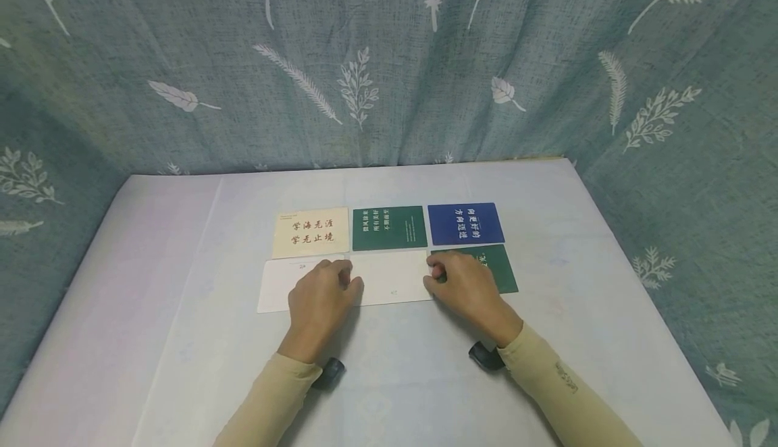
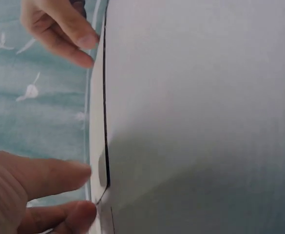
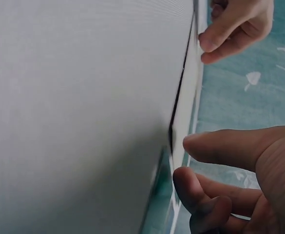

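Observation:
Near the left end of a cream-white blank card (image 1: 389, 277) is my left hand (image 1: 321, 302), its thumb and index fingertip slightly apart. My right hand (image 1: 471, 290) is at that card's other end, partly over a dark green card (image 1: 501, 268) with white characters. Its thumb and forefinger also have a gap between them in the right wrist view. Neither hand visibly pinches a card; whether the fingertips touch the cards is hard to tell. A white card (image 1: 275, 292) lies partly under the left hand.
Behind these lies a second row: a cream card (image 1: 310, 232) with brown characters, a green card (image 1: 390, 228) and a blue card (image 1: 466, 224), both with white lettering. All lie on a white-covered table (image 1: 200, 339). A leaf-patterned teal curtain (image 1: 389, 82) borders the table's back and sides.

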`<state>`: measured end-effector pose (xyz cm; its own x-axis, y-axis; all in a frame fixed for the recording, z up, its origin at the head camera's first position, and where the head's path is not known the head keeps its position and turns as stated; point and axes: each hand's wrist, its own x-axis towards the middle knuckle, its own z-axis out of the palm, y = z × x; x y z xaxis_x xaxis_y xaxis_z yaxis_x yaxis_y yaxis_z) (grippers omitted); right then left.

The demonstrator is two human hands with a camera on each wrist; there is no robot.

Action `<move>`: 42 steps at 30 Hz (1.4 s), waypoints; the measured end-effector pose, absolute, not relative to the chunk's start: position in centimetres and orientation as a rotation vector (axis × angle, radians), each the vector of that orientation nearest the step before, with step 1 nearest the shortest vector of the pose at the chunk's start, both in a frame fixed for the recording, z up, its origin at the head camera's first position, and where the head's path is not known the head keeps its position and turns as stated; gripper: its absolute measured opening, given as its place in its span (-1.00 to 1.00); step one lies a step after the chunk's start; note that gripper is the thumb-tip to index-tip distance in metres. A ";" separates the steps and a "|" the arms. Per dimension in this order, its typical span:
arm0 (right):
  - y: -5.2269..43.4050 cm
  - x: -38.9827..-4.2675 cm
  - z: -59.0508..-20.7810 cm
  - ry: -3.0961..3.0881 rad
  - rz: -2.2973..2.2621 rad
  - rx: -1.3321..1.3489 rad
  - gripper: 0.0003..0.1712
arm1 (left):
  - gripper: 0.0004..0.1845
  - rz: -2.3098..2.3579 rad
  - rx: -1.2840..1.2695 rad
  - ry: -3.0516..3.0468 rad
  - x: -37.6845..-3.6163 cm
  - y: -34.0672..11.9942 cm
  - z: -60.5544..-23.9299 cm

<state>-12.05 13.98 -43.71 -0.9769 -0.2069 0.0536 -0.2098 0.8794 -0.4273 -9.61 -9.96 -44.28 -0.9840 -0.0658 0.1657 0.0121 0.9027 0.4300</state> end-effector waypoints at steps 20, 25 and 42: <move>19.7 -11.5 -42.1 -3.038 0.712 0.189 -0.56 | -0.71 -0.930 -0.239 -2.978 -10.7 -4.5 -42.6; 21.5 -11.1 -42.0 -3.026 0.730 0.155 -0.53 | -0.67 -0.871 -0.359 -3.064 -11.1 -2.3 -42.7; 26.0 -10.6 -43.0 -3.076 0.630 0.046 -0.43 | -0.73 -0.830 -0.447 -3.179 -11.5 1.1 -42.8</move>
<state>-10.60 26.05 -43.04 -0.9996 -0.0287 0.0071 -0.0292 0.9191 -0.3930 -11.54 1.10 -42.80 -0.9489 0.2998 -0.0988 0.2131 0.8394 0.4999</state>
